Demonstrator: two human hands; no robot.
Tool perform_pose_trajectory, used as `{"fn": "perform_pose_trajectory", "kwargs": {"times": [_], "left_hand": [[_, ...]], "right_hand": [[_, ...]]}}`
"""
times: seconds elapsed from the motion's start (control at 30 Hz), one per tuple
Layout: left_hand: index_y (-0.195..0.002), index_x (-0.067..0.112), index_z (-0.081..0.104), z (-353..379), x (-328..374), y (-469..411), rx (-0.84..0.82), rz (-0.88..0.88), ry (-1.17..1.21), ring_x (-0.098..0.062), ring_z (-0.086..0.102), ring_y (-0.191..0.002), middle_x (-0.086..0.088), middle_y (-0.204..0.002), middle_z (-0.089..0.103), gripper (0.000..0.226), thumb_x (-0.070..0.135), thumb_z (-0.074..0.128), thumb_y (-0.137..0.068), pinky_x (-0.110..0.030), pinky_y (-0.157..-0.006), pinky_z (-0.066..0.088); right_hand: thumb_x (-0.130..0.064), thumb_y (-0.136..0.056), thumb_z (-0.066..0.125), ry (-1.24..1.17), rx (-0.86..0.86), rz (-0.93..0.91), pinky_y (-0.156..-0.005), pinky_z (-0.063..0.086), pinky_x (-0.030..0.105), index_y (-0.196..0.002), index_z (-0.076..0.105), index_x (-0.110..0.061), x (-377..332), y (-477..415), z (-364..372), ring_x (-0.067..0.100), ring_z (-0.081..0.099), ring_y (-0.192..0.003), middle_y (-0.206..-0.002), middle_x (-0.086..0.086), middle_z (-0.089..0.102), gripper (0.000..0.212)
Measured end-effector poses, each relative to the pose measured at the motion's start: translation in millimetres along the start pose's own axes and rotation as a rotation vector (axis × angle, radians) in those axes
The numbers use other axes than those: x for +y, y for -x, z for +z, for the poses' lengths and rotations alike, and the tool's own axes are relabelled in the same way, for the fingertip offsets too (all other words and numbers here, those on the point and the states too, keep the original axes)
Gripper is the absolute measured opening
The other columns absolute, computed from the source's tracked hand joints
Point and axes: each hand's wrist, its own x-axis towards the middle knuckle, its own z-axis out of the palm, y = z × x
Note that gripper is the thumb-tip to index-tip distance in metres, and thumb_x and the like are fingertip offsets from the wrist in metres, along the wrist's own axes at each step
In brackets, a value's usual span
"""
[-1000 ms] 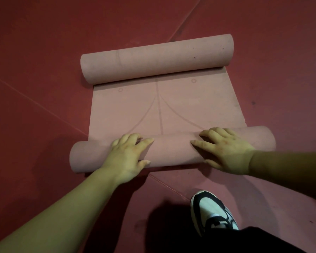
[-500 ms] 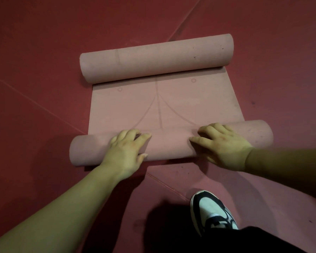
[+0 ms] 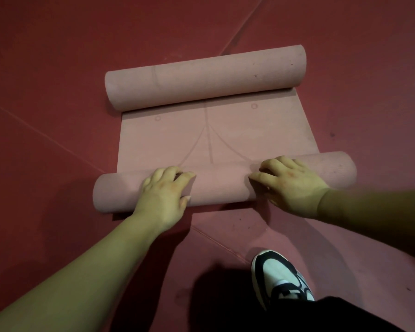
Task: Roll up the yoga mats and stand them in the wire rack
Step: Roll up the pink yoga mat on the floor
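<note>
while the left hand (image 3: 164, 191) and right hand (image 3: 291, 185) press on the near roll (image 3: 222, 188) of the pink yoga mat (image 3: 213, 137), fingers close together and bent over its top with thumbs on the near side, the main risk, as i judge it, is a skewed coil: if one hand pushes harder, the ends telescope and it stands badly in a rack. slack pressure could let it spring open. the far roll (image 3: 201, 77) is another worry, since the two coils would meet as a double scroll unless it is flattened. the mat lies on the red floor (image 3: 58, 116), with bare floor to both sides and beyond the far roll. a shoe (image 3: 282, 279) stands near, on the person's side. no wire rack shows.
</note>
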Motion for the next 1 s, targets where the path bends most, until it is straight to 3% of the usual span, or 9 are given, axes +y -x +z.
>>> {"fn": "perform_pose_trajectory", "kwargs": {"times": [0.3, 0.53, 0.67, 0.87, 1.0], "left_hand": [[-0.131, 0.031, 0.057, 4.4, -1.5, -1.4, 0.042, -0.02, -0.009, -0.029, 0.053, -0.111, 0.0, -0.124, 0.055, 0.068, 0.03, 0.085, -0.068, -0.046, -0.09, 0.049], [-0.128, 0.028, 0.059, 1.6, -2.6, -8.4, 0.069, -0.036, 0.007, -0.03, 0.052, -0.112, -0.003, -0.124, 0.054, 0.065, 0.03, 0.085, -0.069, -0.048, -0.092, 0.048], [-0.126, 0.026, 0.061, 5.8, -2.5, -4.8, 0.088, -0.039, 0.007, -0.032, 0.053, -0.109, -0.004, -0.122, 0.057, 0.064, 0.026, 0.086, -0.068, -0.048, -0.089, 0.049], [-0.133, 0.03, 0.057, 3.4, -7.7, -22.1, 0.04, -0.059, 0.017, -0.029, 0.05, -0.118, 0.0, -0.129, 0.056, 0.062, 0.025, 0.08, -0.075, -0.047, -0.097, 0.046], [-0.129, 0.027, 0.061, 5.5, -6.1, -21.1, 0.095, -0.07, -0.002, -0.032, 0.051, -0.118, -0.005, -0.129, 0.056, 0.06, 0.026, 0.082, -0.073, -0.05, -0.096, 0.045]], "right_hand": [[-0.034, -0.073, 0.076, 0.019, 0.003, 0.017, -0.078, 0.052, 0.045, -0.128, 0.063, -0.024, 1.9, -9.0, -4.6, 0.037, 0.056, -0.098, -0.117, 0.011, 0.058, 0.057], [-0.034, -0.08, 0.067, -0.013, 0.004, 0.044, -0.076, 0.054, 0.049, -0.12, 0.065, -0.024, 4.2, -19.4, -2.6, 0.038, 0.055, -0.095, -0.111, 0.01, 0.059, 0.041], [-0.034, -0.08, 0.068, -0.008, 0.006, 0.064, -0.079, 0.053, 0.048, -0.126, 0.063, -0.025, 8.6, -23.2, -4.0, 0.038, 0.055, -0.099, -0.116, 0.009, 0.059, 0.047], [-0.043, -0.08, 0.063, -0.007, -0.009, 0.077, -0.078, 0.052, 0.049, -0.129, 0.061, -0.026, 8.2, -20.3, -3.5, 0.038, 0.056, -0.1, -0.118, 0.012, 0.059, 0.052], [-0.033, -0.077, 0.076, -0.016, -0.053, 0.123, -0.084, 0.053, 0.05, -0.132, 0.061, -0.026, 13.0, -31.8, -8.1, 0.04, 0.057, -0.105, -0.122, 0.011, 0.059, 0.057]]}}
